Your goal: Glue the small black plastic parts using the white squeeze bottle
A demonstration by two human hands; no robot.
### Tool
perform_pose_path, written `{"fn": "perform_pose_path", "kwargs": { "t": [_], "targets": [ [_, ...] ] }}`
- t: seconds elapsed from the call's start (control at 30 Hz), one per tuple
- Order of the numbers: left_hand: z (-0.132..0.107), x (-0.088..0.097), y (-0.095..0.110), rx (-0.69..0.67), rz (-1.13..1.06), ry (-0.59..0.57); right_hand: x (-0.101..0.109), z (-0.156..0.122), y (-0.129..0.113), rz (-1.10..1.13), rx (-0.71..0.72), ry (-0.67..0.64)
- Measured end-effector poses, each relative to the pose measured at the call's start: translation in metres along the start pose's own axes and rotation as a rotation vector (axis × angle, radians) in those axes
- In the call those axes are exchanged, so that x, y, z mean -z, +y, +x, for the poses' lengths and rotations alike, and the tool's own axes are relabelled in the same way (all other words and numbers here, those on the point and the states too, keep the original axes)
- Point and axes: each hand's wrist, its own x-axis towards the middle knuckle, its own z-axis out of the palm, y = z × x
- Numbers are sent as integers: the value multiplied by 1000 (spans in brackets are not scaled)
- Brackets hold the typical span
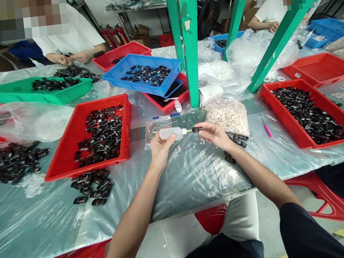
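My left hand (159, 148) is closed round a small white squeeze bottle (171, 133) held sideways, nozzle pointing right. My right hand (214, 134) pinches a small black part (196, 129) right at the nozzle tip. Both hands hover above the plastic-covered table (190, 176). A loose heap of black parts (92, 187) lies left of my left forearm, in front of a red tray (63, 158) full of the same parts. A few black parts (237, 144) lie under my right wrist, beside a bag of small white pieces (228, 117).
Another red tray of black parts (308, 113) sits at right, blue (141, 75) and green (31, 93) trays farther back. Green metal posts (187, 40) rise from the table centre. Two other people sit across the table. A pink tool (266, 128) lies at right.
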Motion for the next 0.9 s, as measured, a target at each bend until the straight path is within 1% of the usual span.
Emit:
{"fn": "perform_pose_path", "kwargs": {
  "t": [0.43, 0.9],
  "targets": [
    [-3, -2, 0, 27, -79, 9, -2, -2, -1, 0, 89, 63],
    [-2, 0, 0, 36, -69, -2, -2, -3, -2, -65, 139, 96]
  ]
}}
